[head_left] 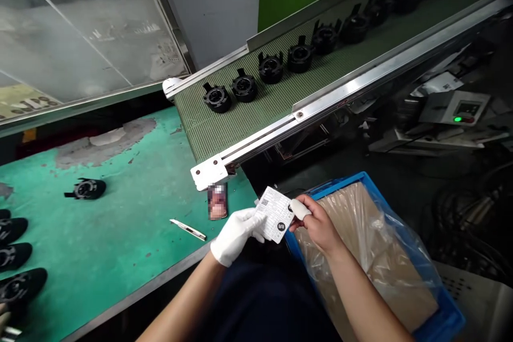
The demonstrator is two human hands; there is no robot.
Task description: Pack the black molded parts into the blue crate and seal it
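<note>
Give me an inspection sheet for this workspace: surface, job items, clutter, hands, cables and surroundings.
Surface: green tabletop, with a grey worn patch.
Job's things: printed card, held in both hands.
Clutter: cutter knife and phone-like item, both lying on the tabletop.
Grips: gloved left hand and right hand, thumb covered in white, both closed on the card.
Cables: dark bundle at right, too dim to trace.
Surroundings: conveyor carrying black parts, others on the tabletop; blue crate with clear plastic.

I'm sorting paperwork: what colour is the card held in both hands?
The card is white with black markings, best seen in the head view.
</note>
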